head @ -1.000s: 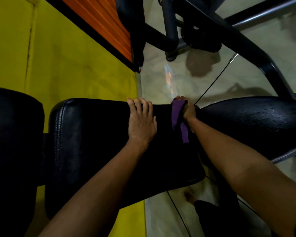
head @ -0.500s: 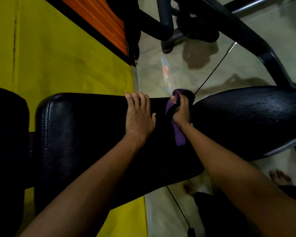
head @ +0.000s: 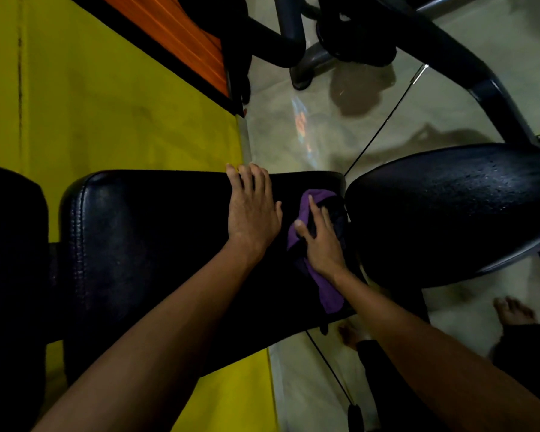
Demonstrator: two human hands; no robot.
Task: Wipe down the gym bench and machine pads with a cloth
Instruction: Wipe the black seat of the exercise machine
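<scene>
A black padded bench pad (head: 144, 244) lies across the middle of the view. My left hand (head: 251, 210) rests flat on its far edge, fingers straight. My right hand (head: 320, 241) presses a purple cloth (head: 326, 291) onto the pad's right end, fingers spread over it. The cloth trails toward me along the pad's right edge. To the right lies a second black pad (head: 455, 207) with a wet, speckled surface. Another black pad (head: 10, 275) shows at the left edge.
A yellow wall (head: 91, 113) with an orange panel (head: 175, 35) runs behind the bench. Black machine frame tubes (head: 468, 70) cross the pale tiled floor (head: 309, 141) at the top. A thin cable (head: 384, 123) runs under the pads. Bare feet (head: 513, 313) stand at lower right.
My right hand has drawn the cloth from the pad's far edge toward me, flattening onto it. The left hand stays in place.
</scene>
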